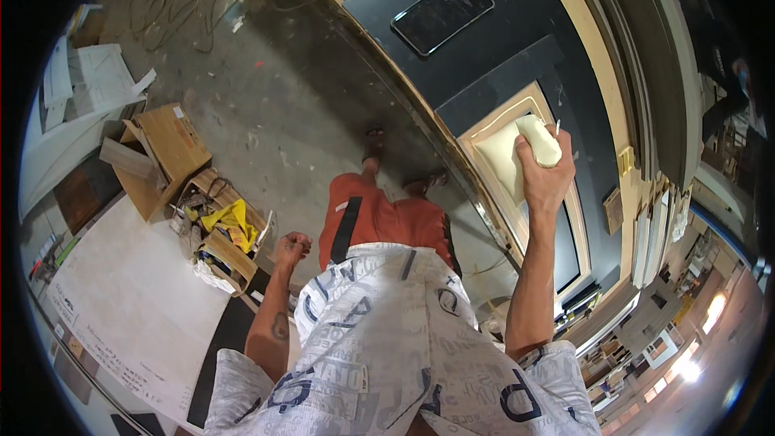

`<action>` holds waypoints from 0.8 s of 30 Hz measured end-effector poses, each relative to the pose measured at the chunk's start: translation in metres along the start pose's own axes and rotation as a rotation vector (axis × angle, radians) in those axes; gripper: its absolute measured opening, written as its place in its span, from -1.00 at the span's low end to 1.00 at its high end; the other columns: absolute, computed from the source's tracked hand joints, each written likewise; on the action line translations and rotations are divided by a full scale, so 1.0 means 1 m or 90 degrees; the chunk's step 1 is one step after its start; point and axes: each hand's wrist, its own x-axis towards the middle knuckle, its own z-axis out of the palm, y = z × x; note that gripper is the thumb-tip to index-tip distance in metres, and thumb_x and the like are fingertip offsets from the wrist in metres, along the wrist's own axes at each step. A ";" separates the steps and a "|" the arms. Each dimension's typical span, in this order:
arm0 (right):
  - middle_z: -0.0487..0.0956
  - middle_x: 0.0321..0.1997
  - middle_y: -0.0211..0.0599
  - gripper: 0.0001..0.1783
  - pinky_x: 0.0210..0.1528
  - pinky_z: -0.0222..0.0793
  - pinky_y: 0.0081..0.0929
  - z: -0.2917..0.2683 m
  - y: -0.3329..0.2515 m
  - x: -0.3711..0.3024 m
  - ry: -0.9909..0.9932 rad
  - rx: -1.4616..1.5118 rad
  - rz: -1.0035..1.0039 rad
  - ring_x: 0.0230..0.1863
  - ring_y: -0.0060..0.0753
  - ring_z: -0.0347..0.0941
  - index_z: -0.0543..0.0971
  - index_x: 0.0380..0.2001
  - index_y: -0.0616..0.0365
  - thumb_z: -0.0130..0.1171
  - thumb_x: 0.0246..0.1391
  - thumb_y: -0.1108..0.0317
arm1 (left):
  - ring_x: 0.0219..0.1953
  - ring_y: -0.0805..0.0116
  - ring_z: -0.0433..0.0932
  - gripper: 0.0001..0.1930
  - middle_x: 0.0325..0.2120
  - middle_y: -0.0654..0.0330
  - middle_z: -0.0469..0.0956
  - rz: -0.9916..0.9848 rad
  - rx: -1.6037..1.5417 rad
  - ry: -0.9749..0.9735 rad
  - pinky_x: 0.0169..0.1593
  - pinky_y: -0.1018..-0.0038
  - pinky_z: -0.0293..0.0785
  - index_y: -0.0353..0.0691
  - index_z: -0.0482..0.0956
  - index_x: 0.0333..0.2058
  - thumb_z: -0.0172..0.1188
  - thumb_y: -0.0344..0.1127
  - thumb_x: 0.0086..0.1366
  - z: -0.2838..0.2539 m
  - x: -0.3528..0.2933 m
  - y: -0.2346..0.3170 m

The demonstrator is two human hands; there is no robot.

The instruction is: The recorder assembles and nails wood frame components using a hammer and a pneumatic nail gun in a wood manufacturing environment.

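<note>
My right hand [546, 169] is wrapped round a cream-white squeeze bottle [539, 139], apparently of glue. It is over a light wooden frame [494, 118] lying on a dark board [452, 73]. A thin pale bead runs along the frame's far strip. A pale cream surface shows inside the frame beside the bottle; I cannot tell whether it belongs to the bottle. My left hand [292, 249] hangs low at my left side, away from the bench, fingers curled in with nothing visible in them.
A black phone [442, 14] lies on the dark board beyond the frame. Long dark panels [646, 48] stand along the bench's right side. At left are an open cardboard box [169, 149], a box with a yellow cloth [232, 224] and a white sheet [137, 299]. Cables lie on the floor.
</note>
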 end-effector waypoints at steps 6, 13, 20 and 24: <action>0.65 -0.30 -0.26 -0.60 -0.14 0.48 -0.47 0.003 0.000 0.012 -0.006 -0.015 -0.005 -0.27 -0.47 0.57 0.58 -0.17 0.21 0.45 -0.06 0.29 | -0.49 0.45 0.60 -0.81 -0.46 0.23 0.65 -0.005 -0.009 -0.009 -0.40 0.50 0.50 -0.22 0.60 -0.32 0.00 -0.42 0.18 0.004 0.000 0.001; 0.67 -0.27 -0.25 -0.61 -0.10 0.51 -0.46 -0.003 0.013 0.022 0.028 -0.016 -0.007 -0.23 -0.47 0.61 0.58 -0.17 0.18 0.45 -0.05 0.27 | -0.51 0.47 0.59 -0.84 -0.45 0.23 0.66 -0.004 -0.006 -0.002 -0.42 0.51 0.48 -0.22 0.60 -0.31 0.02 -0.39 0.24 0.005 0.005 -0.007; 0.66 -0.26 -0.25 -0.59 -0.08 0.49 -0.47 -0.003 0.031 0.035 0.085 0.013 0.007 -0.21 -0.47 0.59 0.58 -0.16 0.19 0.45 -0.05 0.26 | -0.51 0.48 0.58 -0.88 -0.49 0.25 0.64 -0.001 0.013 0.000 -0.45 0.52 0.46 -0.21 0.60 -0.32 0.13 -0.34 0.26 0.000 0.006 0.006; 0.64 -0.22 -0.24 -0.59 -0.06 0.48 -0.48 -0.009 0.031 0.041 0.194 0.045 -0.016 -0.20 -0.47 0.58 0.56 -0.13 0.22 0.44 -0.01 0.29 | -0.52 0.48 0.58 -0.87 -0.51 0.25 0.63 0.021 0.042 0.003 -0.44 0.50 0.48 -0.22 0.61 -0.33 0.16 -0.30 0.27 -0.012 0.012 0.007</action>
